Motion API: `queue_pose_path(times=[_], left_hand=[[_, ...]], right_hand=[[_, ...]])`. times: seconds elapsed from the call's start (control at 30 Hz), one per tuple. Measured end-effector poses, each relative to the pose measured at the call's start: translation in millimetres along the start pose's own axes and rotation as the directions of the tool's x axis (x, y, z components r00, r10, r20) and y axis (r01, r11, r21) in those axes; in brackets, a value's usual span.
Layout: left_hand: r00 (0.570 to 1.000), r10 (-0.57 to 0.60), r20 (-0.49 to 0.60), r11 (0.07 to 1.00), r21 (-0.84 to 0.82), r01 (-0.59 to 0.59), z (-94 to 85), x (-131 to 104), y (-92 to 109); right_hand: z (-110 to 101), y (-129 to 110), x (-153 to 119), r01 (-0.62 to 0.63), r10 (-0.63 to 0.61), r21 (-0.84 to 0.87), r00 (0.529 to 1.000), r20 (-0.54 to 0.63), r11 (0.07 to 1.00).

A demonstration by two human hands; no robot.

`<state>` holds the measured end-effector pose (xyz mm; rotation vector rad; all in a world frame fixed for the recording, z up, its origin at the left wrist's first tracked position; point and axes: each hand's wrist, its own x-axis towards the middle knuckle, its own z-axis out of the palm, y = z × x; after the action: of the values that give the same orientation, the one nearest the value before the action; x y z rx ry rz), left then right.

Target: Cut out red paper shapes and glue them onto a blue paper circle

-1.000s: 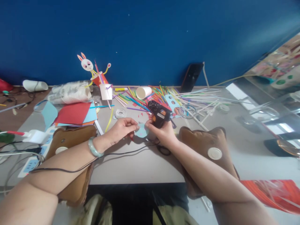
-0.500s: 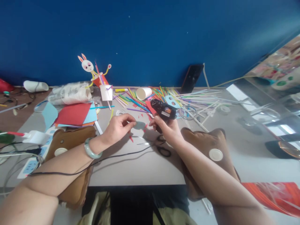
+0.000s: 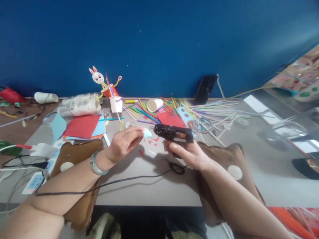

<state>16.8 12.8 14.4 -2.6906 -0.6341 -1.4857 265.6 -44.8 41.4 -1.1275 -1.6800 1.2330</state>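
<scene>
My left hand [image 3: 124, 144] pinches a small light-blue paper piece [image 3: 147, 133] between thumb and fingers, above the middle of the table. In my right hand [image 3: 188, 153] is a black hot glue gun [image 3: 173, 133], its fingers wrapped round the handle. The nozzle points left and lies close to the paper piece; I cannot tell whether they touch. A black cord [image 3: 129, 179] runs across the table and over my left forearm. Scissors [image 3: 177, 167] lie below the glue gun, partly hidden. Small red paper scraps [image 3: 150, 141] are scattered beneath my hands.
Brown cushions lie under both forearms, a left one [image 3: 81, 156] and a right one [image 3: 230, 159]. Behind are a rabbit figure [image 3: 98, 77], a white paper cup [image 3: 116, 105], stacked cups [image 3: 79, 106], coloured sticks [image 3: 216, 111] and a phone [image 3: 205, 89]. A power strip [image 3: 33, 181] sits at left.
The glue gun has turned level, nozzle now pointing left towards my left hand. My left hand has rotated, tilting the paper piece so its light-blue face shows. The view has shifted slightly.
</scene>
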Motion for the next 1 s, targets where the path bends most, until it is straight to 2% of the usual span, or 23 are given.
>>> queue_pose_path(times=[0.17,0.77,1.0], left_hand=[[1.0,-0.009,-0.013,1.0,0.015,0.009,-2.0,-0.6,1.5],[0.997,0.067,0.023,0.99,0.126,-0.07,-4.3,-0.7,3.0],[0.997,0.07,0.028,0.988,0.136,-0.073,-4.6,-1.7,3.2]], right_hand=[[-2.6,-8.7,-0.1,0.058,-0.053,-0.044,0.993,0.107,0.997],[-3.8,-8.7,2.7,0.088,-0.073,-0.091,0.985,0.157,0.992],[-2.6,-5.0,1.8,0.085,-0.07,-0.111,0.989,0.134,0.99]])
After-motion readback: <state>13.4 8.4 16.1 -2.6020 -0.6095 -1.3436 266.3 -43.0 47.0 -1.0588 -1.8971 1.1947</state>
